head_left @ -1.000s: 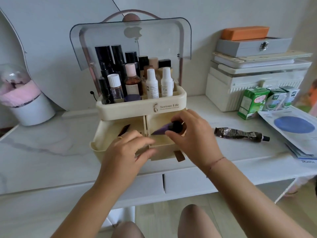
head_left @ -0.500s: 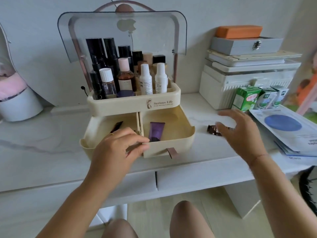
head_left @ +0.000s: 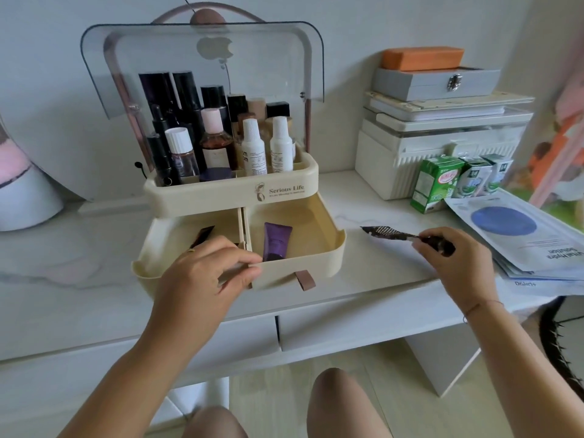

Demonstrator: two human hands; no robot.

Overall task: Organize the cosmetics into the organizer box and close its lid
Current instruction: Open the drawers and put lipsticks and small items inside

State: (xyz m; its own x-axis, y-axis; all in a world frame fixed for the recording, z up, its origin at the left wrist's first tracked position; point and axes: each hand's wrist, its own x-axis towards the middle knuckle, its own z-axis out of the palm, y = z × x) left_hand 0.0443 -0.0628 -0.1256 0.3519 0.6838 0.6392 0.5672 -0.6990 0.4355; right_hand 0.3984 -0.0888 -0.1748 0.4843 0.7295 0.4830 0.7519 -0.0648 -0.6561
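The cream organizer box (head_left: 230,197) stands on the white desk with its clear lid (head_left: 202,58) raised and several bottles upright in the top tray. Both lower drawers are pulled out. A purple tube (head_left: 276,241) lies in the right drawer (head_left: 328,248); a dark brown tube (head_left: 203,233) lies in the left drawer. My left hand (head_left: 205,276) rests on the front edge where the two drawers meet. My right hand (head_left: 455,263) grips the cap end of a dark patterned tube (head_left: 388,232), lifted just off the desk to the right of the box.
Stacked storage cases (head_left: 442,134) with an orange block on top stand at the back right. Small green cartons (head_left: 439,184) and blue-printed sachets (head_left: 521,235) lie at the right edge. A round white container (head_left: 28,197) sits at the far left.
My right hand left the purple tube in the right drawer, moved right across the desk and picked up the dark patterned tube. My left hand stayed on the drawer fronts.
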